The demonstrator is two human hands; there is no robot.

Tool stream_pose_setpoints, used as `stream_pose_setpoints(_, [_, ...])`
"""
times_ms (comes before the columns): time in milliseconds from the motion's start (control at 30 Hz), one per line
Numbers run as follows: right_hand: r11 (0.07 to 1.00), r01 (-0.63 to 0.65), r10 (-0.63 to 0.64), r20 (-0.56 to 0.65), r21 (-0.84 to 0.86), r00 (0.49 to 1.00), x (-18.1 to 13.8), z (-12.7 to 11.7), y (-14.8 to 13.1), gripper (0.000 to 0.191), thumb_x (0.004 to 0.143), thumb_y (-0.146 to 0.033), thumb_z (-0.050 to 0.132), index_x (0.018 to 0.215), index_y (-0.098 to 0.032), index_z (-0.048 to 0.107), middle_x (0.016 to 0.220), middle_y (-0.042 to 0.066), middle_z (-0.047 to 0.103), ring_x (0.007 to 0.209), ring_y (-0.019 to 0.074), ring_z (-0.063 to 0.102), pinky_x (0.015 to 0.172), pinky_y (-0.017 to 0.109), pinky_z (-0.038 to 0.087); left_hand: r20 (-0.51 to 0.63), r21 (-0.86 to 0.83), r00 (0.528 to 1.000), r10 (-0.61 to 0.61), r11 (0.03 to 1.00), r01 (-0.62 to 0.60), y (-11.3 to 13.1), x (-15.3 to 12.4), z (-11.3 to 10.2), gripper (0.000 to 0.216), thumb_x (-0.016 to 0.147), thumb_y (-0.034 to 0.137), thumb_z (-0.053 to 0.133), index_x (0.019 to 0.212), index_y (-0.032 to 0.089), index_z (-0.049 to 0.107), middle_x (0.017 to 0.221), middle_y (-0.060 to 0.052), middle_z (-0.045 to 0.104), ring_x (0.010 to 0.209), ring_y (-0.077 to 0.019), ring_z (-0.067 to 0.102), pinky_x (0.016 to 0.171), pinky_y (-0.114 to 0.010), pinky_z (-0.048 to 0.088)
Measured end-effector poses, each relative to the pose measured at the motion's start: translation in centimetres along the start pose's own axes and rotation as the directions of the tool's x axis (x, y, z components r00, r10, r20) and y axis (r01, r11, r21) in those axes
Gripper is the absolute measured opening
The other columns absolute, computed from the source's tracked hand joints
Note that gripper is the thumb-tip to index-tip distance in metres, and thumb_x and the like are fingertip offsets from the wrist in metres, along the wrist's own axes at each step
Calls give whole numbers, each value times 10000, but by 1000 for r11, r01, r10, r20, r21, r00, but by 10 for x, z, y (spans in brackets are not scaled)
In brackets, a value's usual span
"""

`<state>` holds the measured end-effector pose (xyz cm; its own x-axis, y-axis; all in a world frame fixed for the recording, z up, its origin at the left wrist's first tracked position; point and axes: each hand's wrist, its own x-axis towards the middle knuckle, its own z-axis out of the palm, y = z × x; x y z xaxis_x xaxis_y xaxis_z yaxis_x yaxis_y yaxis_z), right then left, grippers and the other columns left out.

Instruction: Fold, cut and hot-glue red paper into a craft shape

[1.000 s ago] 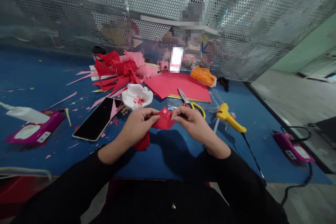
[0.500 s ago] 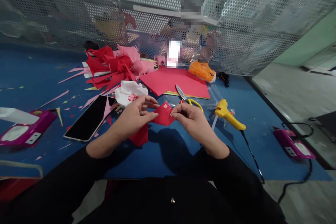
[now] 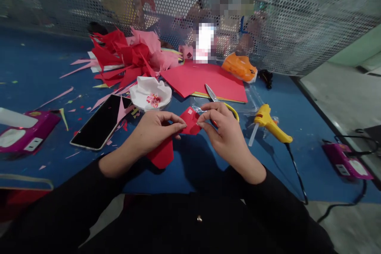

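A small folded piece of red paper is held above the table, with a pale square patch on its upper part. My left hand is closed, pinching the paper's left side between thumb and fingers. At the right edge, thumb and fingertips of my right hand are pinched together on the paper. Whether they also hold a tiny pale bit is too small to tell. Another red paper piece lies partly hidden under my left wrist. Beyond my left hand stands a white paper-lined bowl with small red and pink scraps in it.
Scissors and a yellow glue gun lie to the right, its cord trailing forward. Red sheets and an orange packet are behind. Red and pink offcuts, a phone and a purple power strip occupy the left.
My view has tipped downward a little. My right fingers have shifted along the red paper's right side and cover more of it. The paper remains between both hands.
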<state>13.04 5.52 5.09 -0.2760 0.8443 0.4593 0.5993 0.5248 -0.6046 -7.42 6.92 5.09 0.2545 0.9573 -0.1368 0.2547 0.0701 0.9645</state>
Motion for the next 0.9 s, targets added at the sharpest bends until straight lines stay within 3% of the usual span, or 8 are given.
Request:
stream_pose_setpoints(200, [975,121,-121,12,-188,993,-2,7,-5,115,928,-141,560,875,-212,633,1161,120,645,1185,268,584,971,457,437,15,81,996,89,993,-90,3,-3,3,123,761,262,692,790,158,751,670,-11,734,586,-133,674,596,-225,536])
stream_pose_setpoints(467, [959,163,-161,30,-233,987,-5,13,-7,136,940,-152,543,877,-221,642,1166,103,665,1240,281,558,965,467,433,16,240,978,210,948,-207,1,-5,6,134,777,257,651,785,188,766,769,-32,768,683,-159,673,633,-257,513])
stream_pose_setpoints(900, [956,166,-173,-8,-244,985,-7,14,-11,175,924,-146,556,852,-230,692,1111,80,699,1259,285,554,1027,482,422,7,369,951,309,883,-290,2,-8,8,149,787,225,606,785,181,748,743,-10,750,653,-141,649,644,-260,473])
